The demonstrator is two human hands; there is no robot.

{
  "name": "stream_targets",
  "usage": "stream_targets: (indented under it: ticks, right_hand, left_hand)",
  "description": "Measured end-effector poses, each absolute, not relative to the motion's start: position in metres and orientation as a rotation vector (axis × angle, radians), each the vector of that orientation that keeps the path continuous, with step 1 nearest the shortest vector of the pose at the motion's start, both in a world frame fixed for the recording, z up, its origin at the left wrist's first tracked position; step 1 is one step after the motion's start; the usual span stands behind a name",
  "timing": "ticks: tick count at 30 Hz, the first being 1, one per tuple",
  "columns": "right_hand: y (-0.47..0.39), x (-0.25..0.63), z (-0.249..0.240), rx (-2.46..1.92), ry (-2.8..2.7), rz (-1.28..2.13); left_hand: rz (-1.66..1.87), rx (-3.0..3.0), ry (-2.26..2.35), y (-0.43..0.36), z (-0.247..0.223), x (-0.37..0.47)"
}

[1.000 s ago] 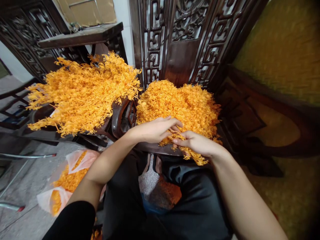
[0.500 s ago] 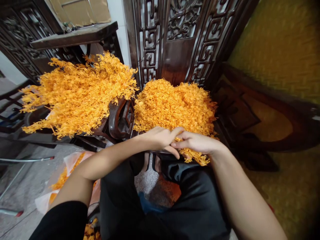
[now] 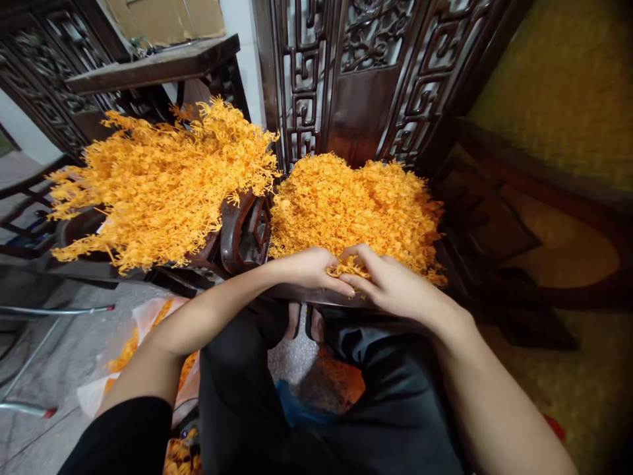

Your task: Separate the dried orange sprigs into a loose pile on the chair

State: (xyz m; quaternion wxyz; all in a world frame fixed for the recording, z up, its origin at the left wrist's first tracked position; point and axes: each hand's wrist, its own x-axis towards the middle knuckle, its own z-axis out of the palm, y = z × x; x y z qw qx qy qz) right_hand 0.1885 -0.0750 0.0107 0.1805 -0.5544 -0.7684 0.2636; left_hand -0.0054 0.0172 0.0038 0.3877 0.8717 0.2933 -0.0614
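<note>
Small curly orange plastic pieces, like artificial flower sprigs (image 3: 350, 267), show between my two hands at the front edge of a dark wooden seat. My left hand (image 3: 314, 269) is closed round their left end, thumb stretched toward the right. From the other side my right hand (image 3: 390, 277) pinches them, its index finger arched over the top and its thumb below. Right behind my hands lies a dense heap of orange artificial flowers (image 3: 356, 204) on the seat. Part of what I hold is hidden by my fingers.
To the left, a second bundle of orange flowers (image 3: 163, 185) lies over another dark chair. The carved chair back (image 3: 363, 112) rises behind the heap, with a curved armrest (image 3: 235, 227) between the bundles. A plastic bag (image 3: 148, 316) with orange pieces and metal legs (image 3: 30, 356) are on the floor.
The sprig that hung out below my right hand no longer shows there. My right hand has turned and lifted its index finger, and orange pieces now show between both hands. The view shifted slightly.
</note>
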Motion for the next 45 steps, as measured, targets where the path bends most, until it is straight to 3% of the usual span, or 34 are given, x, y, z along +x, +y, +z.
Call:
stream_targets:
  ticks: [10, 22, 30, 34, 39, 45]
  right_hand:
    - [-0.070, 0.187, 0.003, -1.392, -2.191, 0.468]
    - [-0.065, 0.170, 0.009, -1.176, -2.174, 0.055]
    - [-0.042, 0.196, -0.003, -1.212, -1.183, 0.258]
    - [-0.023, 0.241, -0.009, -1.080, -0.575, 0.108]
    - [-0.012, 0.232, -0.017, -1.409, -1.041, 0.482]
    - [0.001, 0.224, -0.012, -1.490, -1.343, 0.255]
  left_hand:
    - [0.061, 2.125, 0.554, 0.024, 0.015, -0.019]
    - [0.070, 2.488, 0.787, 0.020, 0.014, -0.016]
    - [0.056, 2.224, 0.779, 0.011, 0.020, -0.015]
    - [0.018, 2.086, 0.857, 0.010, 0.017, -0.026]
    - [0.345, 1.897, 0.901, 0.013, 0.011, -0.022]
    - [0.619, 1.808, 0.928, 0.014, 0.008, -0.006]
